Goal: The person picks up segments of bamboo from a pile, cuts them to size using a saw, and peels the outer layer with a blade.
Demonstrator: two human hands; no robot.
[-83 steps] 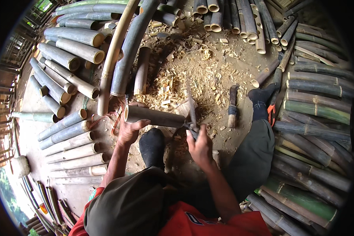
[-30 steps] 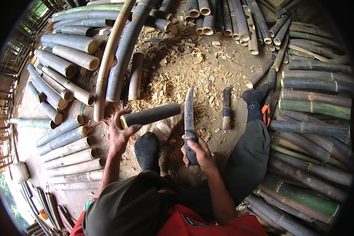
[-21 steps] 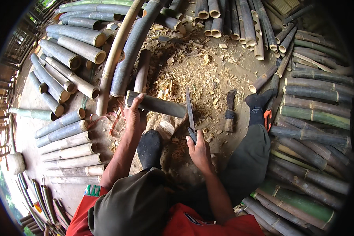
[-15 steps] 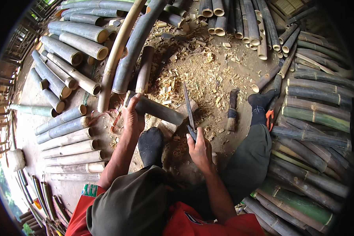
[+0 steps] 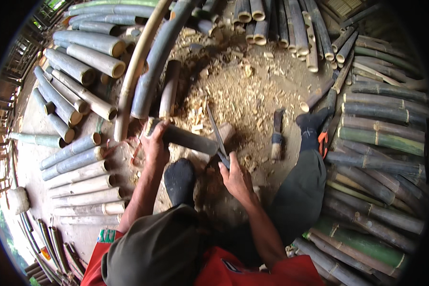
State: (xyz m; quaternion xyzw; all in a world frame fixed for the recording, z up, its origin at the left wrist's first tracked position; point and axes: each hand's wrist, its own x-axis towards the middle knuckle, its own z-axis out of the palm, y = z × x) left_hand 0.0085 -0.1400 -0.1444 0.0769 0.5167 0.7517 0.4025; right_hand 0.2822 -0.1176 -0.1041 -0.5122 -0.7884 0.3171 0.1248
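My left hand [image 5: 155, 144] is wrapped round the left end of a short dark bamboo tube [image 5: 188, 138]. The tube slants down to the right, above my socked left foot [image 5: 179, 181]. A dark-handled knife with a long narrow blade [image 5: 215, 127] is gripped in my right hand [image 5: 237, 178]. Its blade points up and away, crossing close by the tube's right end; whether they touch I cannot tell. Behind blade and tube, a pale wooden block [image 5: 227, 133] shows in part on the floor.
Wood shavings [image 5: 238, 90] cover the floor ahead. A second blade tool with a pale handle end [image 5: 277, 136] lies left of my right foot [image 5: 312, 125]. Cut bamboo tubes [image 5: 74, 171] lie in rows at left; more bamboo poles [image 5: 381, 138] are stacked at right and far side.
The knife blade has swung left, its tip now leaning further over toward the tube. Both hands keep their grips. The whole view has shifted slightly.
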